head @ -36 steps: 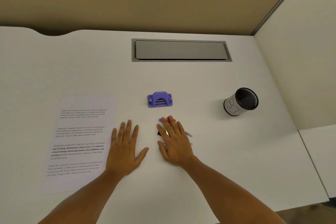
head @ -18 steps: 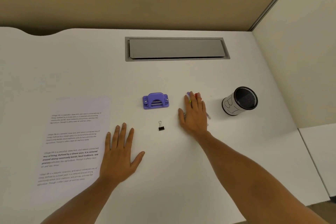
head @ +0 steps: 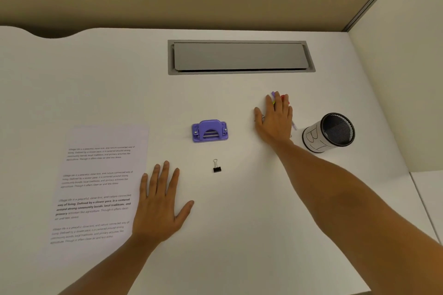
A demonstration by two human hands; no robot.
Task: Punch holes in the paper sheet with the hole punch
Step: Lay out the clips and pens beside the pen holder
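Hole punch point(head: 210, 131) lies between flat left hand point(head: 160, 203) and right hand point(head: 275, 119)

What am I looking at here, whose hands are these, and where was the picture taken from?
There is no machine: a person wears a camera on the head, looking forward and down at their own two bare hands on a white desk. The left hand lies flat beside a printed paper sheet and holds nothing. The right hand is stretched out flat over some colourful small items, pressing on them; what they are is hard to tell. Between the hands sit a purple hole punch and a black binder clip. On the right a mesh pen cup is tipped toward the camera. At the back is a grey cable hatch. The paper is not yet in the punch.
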